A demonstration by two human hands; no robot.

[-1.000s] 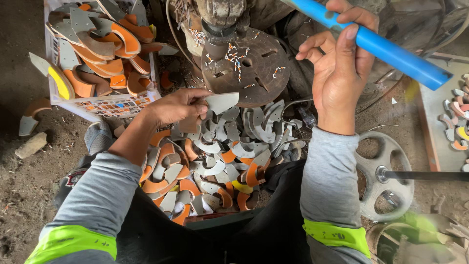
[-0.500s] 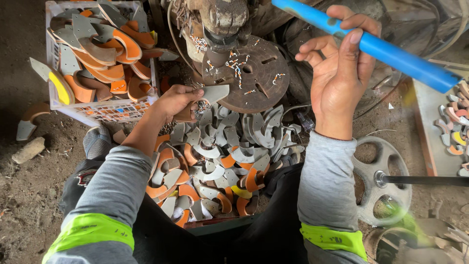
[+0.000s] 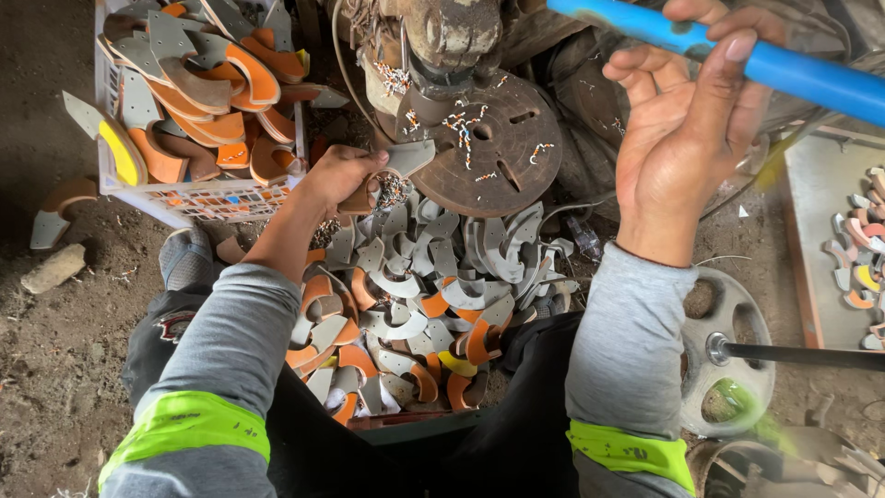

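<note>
Fingers of the left hand (image 3: 343, 175) are pinching a grey curved cut piece (image 3: 406, 157) beside the rusty round plate (image 3: 489, 148), above the heap of grey and orange pieces (image 3: 415, 314). Raised high, the right hand (image 3: 687, 129) is wrapping around a blue handle (image 3: 811, 78). A white crate (image 3: 198, 198) of similar pieces is sitting just left.

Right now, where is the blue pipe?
In the head view the blue pipe slants across the top right corner, gripped by the right hand, to the right of the rusty round disc.
</note>
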